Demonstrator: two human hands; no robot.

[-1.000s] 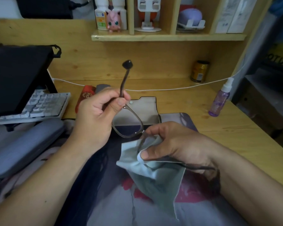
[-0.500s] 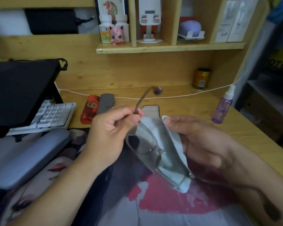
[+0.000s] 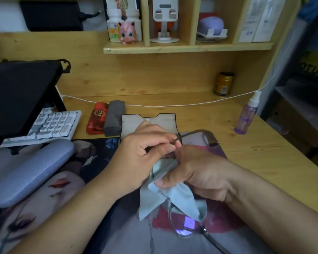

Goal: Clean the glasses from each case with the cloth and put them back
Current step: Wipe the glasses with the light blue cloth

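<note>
My left hand (image 3: 145,153) pinches the dark-framed glasses (image 3: 184,226) near one hinge; that temple arm (image 3: 200,133) sticks out to the right. My right hand (image 3: 196,173) presses a pale blue cloth (image 3: 174,198) around the upper lens, which is hidden inside the fold. The lower lens hangs free below the cloth and reflects a purple light. An open grey flat case (image 3: 160,119) lies just behind my hands. A red case (image 3: 96,118) and a dark grey case (image 3: 114,117) lie side by side to its left. A closed lilac hard case (image 3: 29,171) rests at left.
A purple spray bottle (image 3: 247,114) stands at right on the wooden desk (image 3: 264,158). A white keyboard (image 3: 50,125) sits under a black stand at left. A white cable (image 3: 173,105) runs along the back, by a gold can (image 3: 223,84). A printed mat (image 3: 62,195) covers the desk front.
The glasses have turned so one lens now hangs low toward me. My right hand has folded the cloth around the upper lens, and both hands sit closer together.
</note>
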